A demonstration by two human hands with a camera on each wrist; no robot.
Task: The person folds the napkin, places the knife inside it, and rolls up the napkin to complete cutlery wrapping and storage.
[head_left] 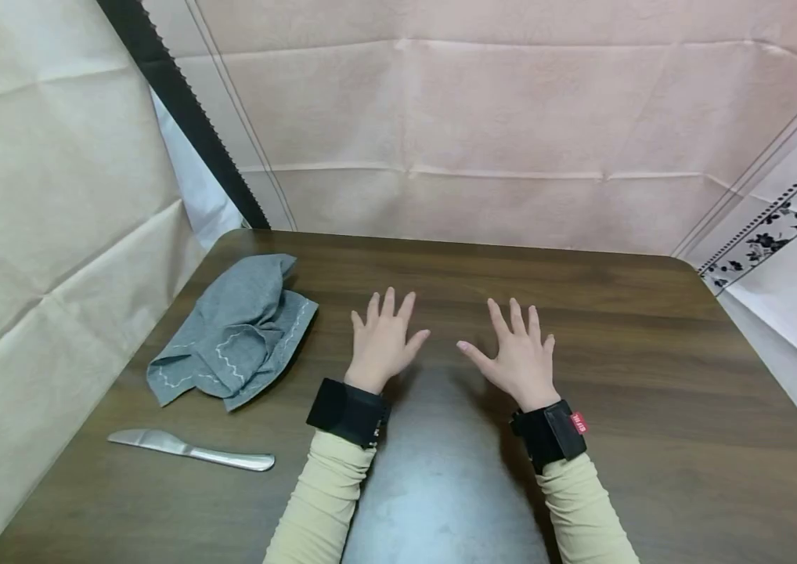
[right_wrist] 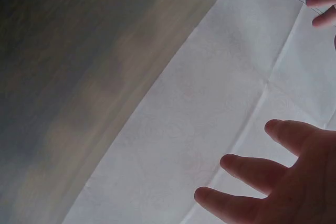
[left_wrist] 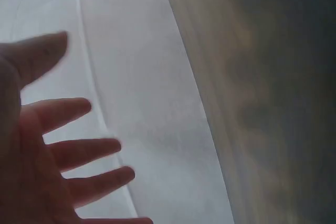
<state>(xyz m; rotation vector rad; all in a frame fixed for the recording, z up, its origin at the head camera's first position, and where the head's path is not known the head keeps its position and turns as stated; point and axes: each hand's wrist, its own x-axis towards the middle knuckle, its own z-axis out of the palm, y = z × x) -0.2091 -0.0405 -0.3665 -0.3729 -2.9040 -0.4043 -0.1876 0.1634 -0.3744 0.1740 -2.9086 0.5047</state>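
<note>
My left hand (head_left: 380,343) is held over the middle of the table, fingers spread and straight, with nothing in it. To its right, my right hand (head_left: 518,356) is spread the same way and also holds nothing. Left of the left hand lies a crumpled blue-grey cloth (head_left: 236,329) with white stitching along its border. A silver table knife (head_left: 190,450) rests in front of the cloth, its blade pointing left and its handle toward the left forearm. Both wrist views show spread fingers against the pale backdrop, with the dark tabletop (left_wrist: 252,103) beyond.
The brown wooden table (head_left: 652,352) has rounded far corners. Pale creased sheets (head_left: 511,117) hang behind it and along the left side. A white sheet with a black floral border (head_left: 765,243) hangs at the right, and a black strip (head_left: 187,110) slants down at the back left.
</note>
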